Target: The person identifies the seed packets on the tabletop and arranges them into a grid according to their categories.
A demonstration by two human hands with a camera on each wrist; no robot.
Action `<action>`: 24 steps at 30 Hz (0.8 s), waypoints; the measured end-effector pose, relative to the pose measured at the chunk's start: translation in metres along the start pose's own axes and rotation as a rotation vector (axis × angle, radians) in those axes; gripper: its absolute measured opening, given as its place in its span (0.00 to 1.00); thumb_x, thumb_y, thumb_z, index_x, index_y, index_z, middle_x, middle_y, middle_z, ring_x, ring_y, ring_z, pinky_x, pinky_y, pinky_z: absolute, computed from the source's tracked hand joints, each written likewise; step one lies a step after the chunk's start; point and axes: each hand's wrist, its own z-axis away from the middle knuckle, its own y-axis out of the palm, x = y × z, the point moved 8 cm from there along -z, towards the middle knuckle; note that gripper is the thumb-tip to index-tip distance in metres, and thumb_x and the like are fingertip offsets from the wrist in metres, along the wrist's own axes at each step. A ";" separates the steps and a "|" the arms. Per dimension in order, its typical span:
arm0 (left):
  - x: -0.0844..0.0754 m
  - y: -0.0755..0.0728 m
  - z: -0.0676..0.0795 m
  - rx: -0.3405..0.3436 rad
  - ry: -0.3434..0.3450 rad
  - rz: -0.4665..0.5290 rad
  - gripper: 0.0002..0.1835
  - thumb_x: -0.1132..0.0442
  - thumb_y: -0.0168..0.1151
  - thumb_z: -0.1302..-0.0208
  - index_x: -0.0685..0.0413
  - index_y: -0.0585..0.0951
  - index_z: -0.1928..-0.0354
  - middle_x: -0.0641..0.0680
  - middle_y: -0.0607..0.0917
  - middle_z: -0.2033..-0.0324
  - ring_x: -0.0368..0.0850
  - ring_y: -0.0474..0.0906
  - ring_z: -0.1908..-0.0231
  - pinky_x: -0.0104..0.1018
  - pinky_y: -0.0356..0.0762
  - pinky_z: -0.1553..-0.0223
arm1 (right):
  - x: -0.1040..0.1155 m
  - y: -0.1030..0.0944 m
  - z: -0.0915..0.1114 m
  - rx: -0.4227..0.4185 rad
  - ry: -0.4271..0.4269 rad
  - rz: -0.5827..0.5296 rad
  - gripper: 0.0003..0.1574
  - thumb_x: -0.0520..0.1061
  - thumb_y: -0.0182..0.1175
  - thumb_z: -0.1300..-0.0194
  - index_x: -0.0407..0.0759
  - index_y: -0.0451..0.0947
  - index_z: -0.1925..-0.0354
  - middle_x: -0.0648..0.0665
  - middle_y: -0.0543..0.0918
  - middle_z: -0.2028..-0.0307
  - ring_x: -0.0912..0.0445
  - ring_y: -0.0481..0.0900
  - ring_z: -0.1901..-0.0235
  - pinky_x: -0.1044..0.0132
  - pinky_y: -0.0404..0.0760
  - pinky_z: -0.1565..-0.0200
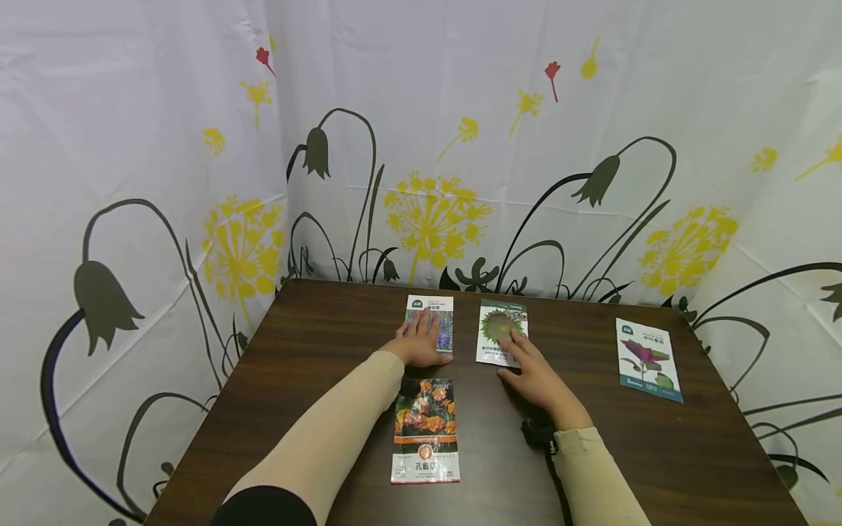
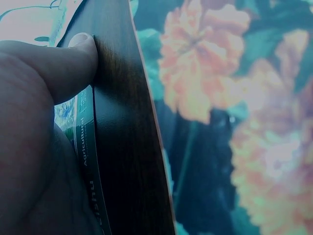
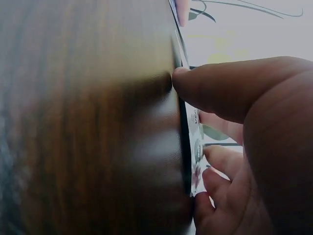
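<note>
My left hand (image 1: 421, 345) rests palm down, fingers spread, on a seed packet with purple-blue flowers (image 1: 445, 330), covering much of its lower left. Its thumb (image 2: 85, 49) lies along the packet's edge in the left wrist view. To the right, my right hand (image 1: 536, 372) touches the lower right part of a seed packet with a round green flower head (image 1: 495, 329). The right wrist view shows that hand's thumb (image 3: 195, 88) down at the table surface, with the other fingers against the packet. Closer to me, below the left wrist, lies a seed packet with orange flowers (image 1: 426, 431).
A seed packet with a purple flower (image 1: 647, 358) lies slightly turned at the right of the dark wooden table (image 1: 316, 343). Behind and beside the table hangs a white curtain (image 1: 421, 73) printed with flowers. A wrist camera strap (image 1: 541, 435) is on my right arm.
</note>
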 end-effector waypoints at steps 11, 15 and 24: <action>-0.002 -0.001 0.004 0.011 -0.011 -0.001 0.59 0.29 0.54 0.22 0.45 0.29 0.11 0.54 0.20 0.13 0.55 0.17 0.13 0.61 0.26 0.14 | 0.008 -0.003 0.001 -0.026 -0.052 -0.008 0.34 0.41 0.69 0.24 0.41 0.76 0.24 0.27 0.63 0.18 0.25 0.58 0.18 0.26 0.65 0.25; -0.001 -0.002 0.003 0.013 -0.012 -0.006 0.60 0.28 0.54 0.22 0.45 0.28 0.11 0.54 0.20 0.14 0.55 0.16 0.13 0.62 0.26 0.14 | 0.004 0.000 0.000 0.029 -0.008 -0.027 0.38 0.43 0.67 0.22 0.44 0.71 0.20 0.30 0.56 0.14 0.29 0.49 0.14 0.27 0.59 0.21; 0.000 -0.001 0.001 -0.008 -0.005 -0.011 0.61 0.27 0.55 0.23 0.45 0.30 0.11 0.54 0.22 0.13 0.55 0.18 0.12 0.62 0.28 0.14 | 0.002 0.001 -0.001 0.015 -0.044 -0.044 0.37 0.43 0.68 0.23 0.42 0.72 0.21 0.30 0.55 0.14 0.29 0.46 0.14 0.27 0.59 0.21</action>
